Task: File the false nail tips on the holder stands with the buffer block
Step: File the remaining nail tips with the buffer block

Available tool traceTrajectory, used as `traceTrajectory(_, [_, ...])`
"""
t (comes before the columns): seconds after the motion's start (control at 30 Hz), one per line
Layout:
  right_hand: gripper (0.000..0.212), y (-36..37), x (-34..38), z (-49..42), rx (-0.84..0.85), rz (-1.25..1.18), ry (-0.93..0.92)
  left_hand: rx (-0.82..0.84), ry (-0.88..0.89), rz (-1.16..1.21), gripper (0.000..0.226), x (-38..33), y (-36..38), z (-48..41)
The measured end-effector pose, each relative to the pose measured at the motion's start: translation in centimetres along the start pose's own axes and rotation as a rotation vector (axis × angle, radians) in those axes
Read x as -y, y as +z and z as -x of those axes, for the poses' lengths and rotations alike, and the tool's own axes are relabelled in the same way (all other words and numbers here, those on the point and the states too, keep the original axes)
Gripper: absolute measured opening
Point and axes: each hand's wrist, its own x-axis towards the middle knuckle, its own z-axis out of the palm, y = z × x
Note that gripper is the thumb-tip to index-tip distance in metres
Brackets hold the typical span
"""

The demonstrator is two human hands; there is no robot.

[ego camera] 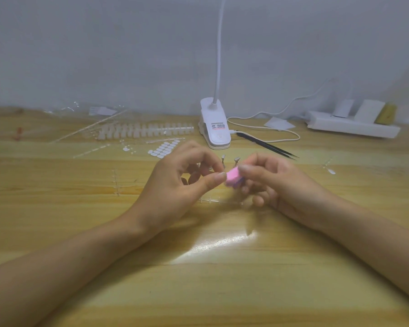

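A small pink buffer block (233, 179) sits between my two hands above the wooden table (198, 267). My right hand (272, 182) grips the block with thumb and curled fingers. My left hand (184, 185) pinches something small at the block's left end between thumb and forefinger; what it holds is hidden. Just behind the hands stand two holder stands (229, 160) with pale nail tips on top.
A white clip lamp (215, 128) with its cable stands behind the hands. Black tweezers (267, 145) lie to its right, a white power strip (350, 125) at the far right. Strips of false nails (147, 131), adhesive tabs (163, 149) and clear plastic sprues lie at the left.
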Motion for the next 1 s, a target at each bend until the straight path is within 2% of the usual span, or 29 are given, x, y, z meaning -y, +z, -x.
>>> traceTrajectory(0.07, [0.018,0.22,0.09,0.07,0.092,0.064,0.006,-0.003,-0.002,0.004,0.008,0.01,-0.02,-0.03])
traceTrajectory(0.17, [0.018,0.05,-0.10,-0.04,-0.001,-0.014,-0.011,-0.007,-0.014,0.014,0.008,0.09,-0.02,-0.07])
traceTrajectory(0.3, [0.018,0.24,-0.04,0.00,0.083,0.054,-0.001,-0.003,0.003,0.000,0.008,0.02,-0.02,0.01])
traceTrajectory(0.43, [0.021,-0.04,-0.10,-0.13,-0.015,-0.022,-0.009,0.000,0.004,0.001,0.008,0.05,-0.03,-0.02])
traceTrajectory(0.53, [0.018,0.10,-0.01,0.06,0.108,0.042,0.009,0.000,0.014,0.002,0.008,-0.03,-0.01,0.01])
traceTrajectory(0.67, [0.018,0.01,-0.09,-0.03,0.023,0.012,-0.015,-0.007,0.003,-0.001,0.008,0.04,-0.09,-0.04])
traceTrajectory(0.77, [0.016,0.12,0.03,0.01,0.064,0.022,-0.012,0.003,0.013,-0.010,0.008,-0.04,-0.02,-0.03])
traceTrajectory(0.9, [0.018,-0.05,-0.05,-0.05,-0.006,-0.022,-0.023,0.004,0.024,-0.021,0.008,-0.11,-0.05,0.04])
traceTrajectory(1.0, [0.017,0.16,-0.13,0.02,0.090,0.047,-0.017,-0.001,0.046,-0.042,0.007,-0.21,-0.02,0.06])
